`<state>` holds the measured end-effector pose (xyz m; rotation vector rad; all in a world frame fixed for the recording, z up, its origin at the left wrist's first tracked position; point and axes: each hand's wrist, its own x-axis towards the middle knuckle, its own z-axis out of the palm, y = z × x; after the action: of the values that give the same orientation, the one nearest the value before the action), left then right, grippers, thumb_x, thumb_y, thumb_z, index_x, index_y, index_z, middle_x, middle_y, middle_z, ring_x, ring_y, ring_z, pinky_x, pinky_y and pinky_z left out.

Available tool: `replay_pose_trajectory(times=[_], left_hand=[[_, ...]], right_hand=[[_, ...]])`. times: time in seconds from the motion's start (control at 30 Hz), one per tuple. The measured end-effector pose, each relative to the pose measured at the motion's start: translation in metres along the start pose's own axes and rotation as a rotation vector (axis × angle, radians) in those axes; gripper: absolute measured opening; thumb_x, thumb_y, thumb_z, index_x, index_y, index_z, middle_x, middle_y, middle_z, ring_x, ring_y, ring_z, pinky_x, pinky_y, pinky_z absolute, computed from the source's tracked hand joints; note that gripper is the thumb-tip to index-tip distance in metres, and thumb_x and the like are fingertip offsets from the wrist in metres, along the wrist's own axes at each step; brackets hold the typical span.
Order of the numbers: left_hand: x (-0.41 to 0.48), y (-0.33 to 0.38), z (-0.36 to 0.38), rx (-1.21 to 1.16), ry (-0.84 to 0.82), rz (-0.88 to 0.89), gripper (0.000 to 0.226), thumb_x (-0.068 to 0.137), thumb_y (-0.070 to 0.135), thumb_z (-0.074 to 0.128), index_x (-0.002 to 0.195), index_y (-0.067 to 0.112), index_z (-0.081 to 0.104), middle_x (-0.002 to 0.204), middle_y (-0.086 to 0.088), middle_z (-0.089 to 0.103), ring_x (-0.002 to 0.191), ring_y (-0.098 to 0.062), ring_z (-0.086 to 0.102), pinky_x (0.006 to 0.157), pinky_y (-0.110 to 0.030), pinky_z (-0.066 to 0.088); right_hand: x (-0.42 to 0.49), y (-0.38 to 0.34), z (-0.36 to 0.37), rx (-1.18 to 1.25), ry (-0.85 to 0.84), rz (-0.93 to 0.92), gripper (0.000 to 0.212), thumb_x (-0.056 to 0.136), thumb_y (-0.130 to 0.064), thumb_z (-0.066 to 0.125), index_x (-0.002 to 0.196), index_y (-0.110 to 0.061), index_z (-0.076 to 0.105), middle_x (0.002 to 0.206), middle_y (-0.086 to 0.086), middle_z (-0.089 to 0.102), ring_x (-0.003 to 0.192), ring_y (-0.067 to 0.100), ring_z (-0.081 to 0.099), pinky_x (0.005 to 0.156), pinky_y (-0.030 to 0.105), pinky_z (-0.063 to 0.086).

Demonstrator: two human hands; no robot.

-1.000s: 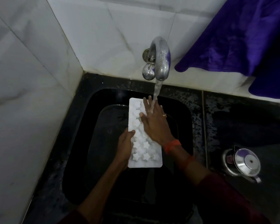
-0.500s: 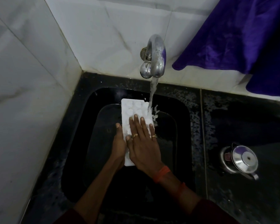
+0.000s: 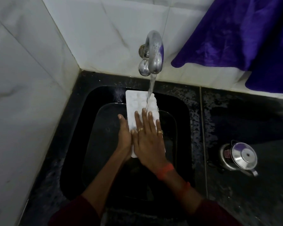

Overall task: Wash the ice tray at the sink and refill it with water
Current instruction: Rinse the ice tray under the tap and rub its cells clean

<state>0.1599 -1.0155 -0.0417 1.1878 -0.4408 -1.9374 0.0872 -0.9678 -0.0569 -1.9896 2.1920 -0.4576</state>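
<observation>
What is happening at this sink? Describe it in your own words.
A person holds a white tray over the black sink under the running tap. The left hand grips the tray's left edge; the right hand lies flat on top. Water lands on the tray's far half. It is being washed, not yet refilled.

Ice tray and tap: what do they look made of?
The ice tray looks like matte white plastic, possibly silicone: opaque, with moulded cells. The tap looks like polished metal, probably chrome-plated: bright mirror-like reflections.
</observation>
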Motion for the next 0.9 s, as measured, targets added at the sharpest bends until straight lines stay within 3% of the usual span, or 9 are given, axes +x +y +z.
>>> replay_pose_trajectory(times=[0.1,0.27,0.43,0.6,0.73,0.8,0.9], left_hand=[[0.004,-0.001,-0.003,0.001,0.085,-0.034,0.089,0.095,0.078,0.014,0.130,0.014,0.066,0.126,-0.013,0.072,0.118,-0.032,0.069,0.109,-0.050,0.049],[0.005,-0.001,0.000,0.002,0.036,-0.004,0.089,0.098,0.074,0.007,0.138,0.015,0.060,0.130,-0.011,0.071,0.123,-0.029,0.066,0.108,-0.045,0.049],[0.012,0.015,-0.010,-0.039,0.013,0.067,0.098,0.090,0.083,0.008,0.148,0.017,0.052,0.143,-0.009,0.062,0.136,-0.029,0.056,0.123,-0.052,0.031],[0.008,0.019,-0.015,-0.015,-0.040,0.089,0.103,0.083,0.089,0.012,0.144,0.019,0.056,0.140,-0.010,0.065,0.132,-0.028,0.059,0.122,-0.051,0.033],[0.001,0.016,-0.014,0.023,-0.043,0.053,0.109,0.076,0.093,0.014,0.146,0.019,0.055,0.139,-0.009,0.065,0.131,-0.027,0.061,0.118,-0.051,0.039],[-0.004,0.010,-0.010,0.044,-0.022,0.030,0.106,0.079,0.091,0.012,0.147,0.021,0.054,0.143,-0.008,0.062,0.132,-0.024,0.059,0.114,-0.048,0.043],[-0.007,0.002,-0.001,0.007,0.019,0.035,0.099,0.082,0.090,0.014,0.137,0.023,0.063,0.139,-0.006,0.065,0.131,-0.023,0.060,0.114,-0.045,0.044]], right_hand=[[-0.023,0.000,0.002,-0.037,-0.011,-0.016,0.058,0.106,-0.036,0.030,0.161,-0.023,0.019,0.169,0.004,0.014,0.157,0.021,0.008,0.125,0.048,0.017],[0.006,-0.001,0.003,-0.010,-0.078,0.010,0.058,0.105,-0.037,0.023,0.162,-0.027,0.014,0.170,0.002,0.008,0.157,0.021,0.002,0.126,0.050,0.010],[0.031,-0.018,0.001,-0.002,-0.118,0.024,0.063,0.099,-0.037,0.014,0.162,-0.032,0.007,0.171,0.001,0.003,0.157,0.021,-0.002,0.125,0.055,0.004],[0.052,-0.028,-0.005,0.023,-0.188,0.084,0.065,0.104,-0.035,0.028,0.159,-0.037,-0.007,0.170,-0.001,-0.010,0.156,0.020,-0.014,0.125,0.053,-0.003],[0.058,-0.028,-0.007,-0.024,-0.134,0.064,0.065,0.097,-0.043,0.008,0.161,-0.032,0.010,0.171,0.003,-0.001,0.157,0.024,-0.001,0.125,0.055,0.004],[0.064,-0.023,-0.007,-0.029,-0.121,0.080,0.058,0.104,-0.042,0.019,0.160,-0.027,0.021,0.171,0.003,0.000,0.157,0.026,0.002,0.125,0.055,0.007],[0.068,-0.019,-0.011,-0.010,-0.170,0.080,0.058,0.107,-0.040,0.031,0.160,-0.021,0.020,0.171,0.001,-0.006,0.157,0.023,-0.005,0.126,0.050,0.003]])
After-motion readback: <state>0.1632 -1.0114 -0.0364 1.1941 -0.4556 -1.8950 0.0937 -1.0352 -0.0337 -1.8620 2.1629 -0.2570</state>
